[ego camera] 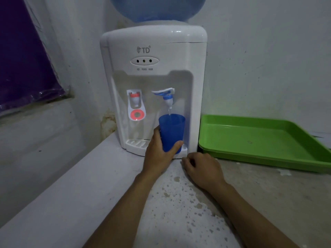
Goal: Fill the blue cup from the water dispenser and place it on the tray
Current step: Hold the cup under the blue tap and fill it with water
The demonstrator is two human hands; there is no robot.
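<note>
My left hand (159,154) grips the blue cup (172,129), which stands upright on the drip tray of the white water dispenser (154,51), right under the blue tap (167,97). The tap's lever is tilted up and a thin stream of water falls into the cup. My right hand (202,168) rests on the counter just in front of the dispenser's right corner, fingers curled, holding nothing. The green tray (259,140) lies on the counter to the right of the dispenser.
A red hot-water tap (135,101) sits left of the blue one. A blue water bottle (157,8) tops the dispenser. The speckled counter (179,203) has a pale ledge on its left. A purple sheet (23,59) hangs at the left wall.
</note>
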